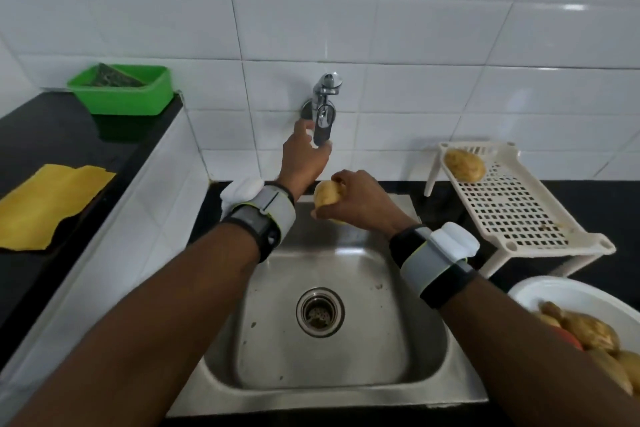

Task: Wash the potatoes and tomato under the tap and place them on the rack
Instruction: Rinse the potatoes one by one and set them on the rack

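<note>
My right hand [360,199] grips a yellow-brown potato [325,193] above the back of the steel sink [398,291], just below the tap. My left hand [303,156] reaches up and holds the spout of the chrome wall tap [325,97]; I see no water running. One potato [464,165] lies at the far end of the white perforated rack [512,211] to the right of the sink. A white bowl [568,295] at the lower right holds several potatoes [588,329] and a red tomato [568,340], partly hidden behind my right forearm.
A green tub [121,95] stands on the black counter at the back left. A yellow cloth [48,204] lies on that counter. A white cloth [242,189] sits behind the sink's left corner. The sink drain [320,311] is open and the basin is bare.
</note>
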The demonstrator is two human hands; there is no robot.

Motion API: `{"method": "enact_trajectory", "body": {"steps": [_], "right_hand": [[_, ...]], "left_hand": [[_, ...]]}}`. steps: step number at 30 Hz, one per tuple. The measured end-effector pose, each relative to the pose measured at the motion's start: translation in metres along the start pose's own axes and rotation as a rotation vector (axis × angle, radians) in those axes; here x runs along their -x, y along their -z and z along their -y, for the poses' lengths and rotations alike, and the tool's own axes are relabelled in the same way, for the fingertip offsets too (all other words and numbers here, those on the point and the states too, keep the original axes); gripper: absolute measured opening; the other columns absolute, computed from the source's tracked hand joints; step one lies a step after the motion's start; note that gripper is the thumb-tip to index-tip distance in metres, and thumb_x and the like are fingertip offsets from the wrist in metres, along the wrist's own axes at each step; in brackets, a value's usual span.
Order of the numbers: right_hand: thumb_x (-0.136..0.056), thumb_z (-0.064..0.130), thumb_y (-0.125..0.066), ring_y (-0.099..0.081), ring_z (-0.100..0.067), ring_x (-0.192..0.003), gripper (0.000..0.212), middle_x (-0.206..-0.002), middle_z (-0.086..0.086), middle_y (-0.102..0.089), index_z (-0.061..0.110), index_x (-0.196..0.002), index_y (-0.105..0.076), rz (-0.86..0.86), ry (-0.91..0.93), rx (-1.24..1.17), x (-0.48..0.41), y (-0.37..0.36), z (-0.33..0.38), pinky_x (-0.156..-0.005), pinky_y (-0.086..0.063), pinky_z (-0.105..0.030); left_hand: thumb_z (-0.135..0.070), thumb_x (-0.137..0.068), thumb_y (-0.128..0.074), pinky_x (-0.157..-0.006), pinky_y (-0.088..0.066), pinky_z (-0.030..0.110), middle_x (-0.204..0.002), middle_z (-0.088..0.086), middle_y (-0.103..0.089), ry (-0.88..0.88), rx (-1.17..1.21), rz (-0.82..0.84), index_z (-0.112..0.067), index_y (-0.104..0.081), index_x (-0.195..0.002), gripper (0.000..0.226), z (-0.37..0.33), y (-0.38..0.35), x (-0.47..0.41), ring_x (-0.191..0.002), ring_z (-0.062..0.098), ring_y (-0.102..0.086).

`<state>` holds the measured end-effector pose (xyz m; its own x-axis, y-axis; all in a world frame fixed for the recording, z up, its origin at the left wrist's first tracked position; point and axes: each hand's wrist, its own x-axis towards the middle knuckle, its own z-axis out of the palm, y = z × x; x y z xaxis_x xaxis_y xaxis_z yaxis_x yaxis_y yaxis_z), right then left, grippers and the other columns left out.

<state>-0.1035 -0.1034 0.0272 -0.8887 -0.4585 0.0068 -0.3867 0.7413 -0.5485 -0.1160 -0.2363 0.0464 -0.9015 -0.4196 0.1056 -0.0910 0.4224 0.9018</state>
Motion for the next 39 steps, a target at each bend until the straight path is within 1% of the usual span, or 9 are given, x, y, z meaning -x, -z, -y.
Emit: {"method": "enact_trajectory", "body": {"steps": [4, 7, 13, 18, 24, 26, 30, 34, 39], "right_hand": [[-0.063, 0.052, -0.081, -0.052, -0.026, -0.107, 0.076, -0.117, -0.01, -0.054, 0.015, -0.125, -0.055, -0.002, 0.005, 0.011, -0.016, -0.003, 0.0, -0.084, -0.047, -0.035], [-0.062, 0.049, -0.082, -0.053, -0.027, -0.105, 0.074, -0.115, -0.011, -0.055, 0.015, -0.122, -0.057, 0.011, 0.003, -0.014, -0.027, -0.007, 0.0, -0.081, -0.046, -0.034], [-0.06, 0.053, -0.081, -0.054, -0.027, -0.103, 0.077, -0.114, -0.01, -0.056, 0.015, -0.122, -0.058, 0.022, -0.012, -0.033, -0.04, -0.021, -0.003, -0.083, -0.049, -0.036], [-0.059, 0.055, -0.081, -0.055, -0.027, -0.097, 0.074, -0.108, -0.009, -0.055, 0.014, -0.117, -0.059, 0.021, -0.016, -0.039, -0.05, -0.029, -0.007, -0.075, -0.048, -0.034], [-0.063, 0.051, -0.08, -0.054, -0.026, -0.099, 0.07, -0.11, -0.01, -0.056, 0.013, -0.117, -0.058, 0.031, -0.009, -0.051, -0.058, -0.033, -0.006, -0.077, -0.048, -0.035], [-0.063, 0.051, -0.081, -0.054, -0.026, -0.1, 0.07, -0.111, -0.01, -0.056, 0.013, -0.117, -0.058, 0.032, -0.011, -0.058, -0.057, -0.035, -0.008, -0.078, -0.048, -0.035], [-0.062, 0.053, -0.081, -0.052, -0.025, -0.104, 0.077, -0.115, -0.007, -0.054, 0.015, -0.124, -0.056, 0.056, -0.041, -0.047, -0.052, -0.041, -0.009, -0.083, -0.049, -0.035], [-0.046, 0.07, -0.069, -0.059, -0.024, -0.095, 0.082, -0.102, -0.005, -0.063, 0.017, -0.108, -0.063, 0.066, -0.042, -0.056, -0.046, -0.048, -0.012, -0.08, -0.055, -0.041], [-0.065, 0.046, -0.079, -0.063, -0.019, -0.085, 0.047, -0.092, -0.002, -0.068, 0.015, -0.098, -0.067, 0.093, -0.061, -0.121, -0.031, -0.057, -0.021, -0.073, -0.054, -0.035]], "left_hand": [[-0.038, -0.083, -0.067, -0.089, -0.051, 0.043, -0.114, 0.01, -0.065, -0.044, -0.118, -0.14, -0.01, -0.047, -0.124, 0.054, -0.011, -0.014, -0.02, -0.104, 0.032, -0.061], [-0.05, -0.081, -0.067, -0.088, -0.051, 0.041, -0.115, 0.012, -0.065, -0.068, -0.283, -0.172, -0.009, -0.047, -0.126, 0.063, -0.014, -0.016, -0.031, -0.105, 0.035, -0.06], [-0.039, -0.081, -0.058, -0.076, -0.054, 0.041, -0.091, 0.012, -0.069, -0.179, -0.385, -0.204, -0.01, -0.056, -0.106, 0.038, -0.01, -0.015, -0.043, -0.083, 0.035, -0.064], [-0.038, -0.078, -0.057, -0.075, -0.055, 0.042, -0.085, 0.005, -0.07, -0.203, -0.288, -0.2, -0.015, -0.058, -0.101, 0.033, -0.006, -0.017, -0.047, -0.077, 0.031, -0.065], [-0.034, -0.078, -0.061, -0.065, -0.059, 0.047, -0.071, -0.004, -0.066, -0.14, -0.033, -0.186, -0.028, -0.053, -0.08, 0.01, 0.002, -0.015, -0.045, -0.067, 0.029, -0.068], [-0.029, -0.08, -0.063, -0.062, -0.06, 0.045, -0.067, -0.006, -0.064, -0.118, 0.021, -0.19, -0.03, -0.051, -0.076, 0.013, 0.001, -0.013, -0.043, -0.062, 0.026, -0.068], [-0.03, -0.087, -0.066, -0.057, -0.061, 0.039, -0.079, -0.001, -0.068, -0.064, 0.038, -0.195, -0.018, -0.057, -0.092, 0.016, 0.005, -0.012, -0.044, -0.065, 0.022, -0.07], [-0.037, -0.089, -0.066, -0.058, -0.06, 0.035, -0.082, 0.0, -0.063, 0.042, 0.068, -0.147, -0.013, -0.05, -0.094, 0.029, 0.007, -0.009, -0.041, -0.065, 0.023, -0.069], [-0.047, -0.087, -0.061, -0.082, -0.057, 0.042, -0.099, 0.008, -0.069, 0.301, 0.007, 0.055, -0.018, -0.056, -0.096, 0.032, 0.064, -0.014, -0.003, -0.09, 0.025, -0.068]]}}
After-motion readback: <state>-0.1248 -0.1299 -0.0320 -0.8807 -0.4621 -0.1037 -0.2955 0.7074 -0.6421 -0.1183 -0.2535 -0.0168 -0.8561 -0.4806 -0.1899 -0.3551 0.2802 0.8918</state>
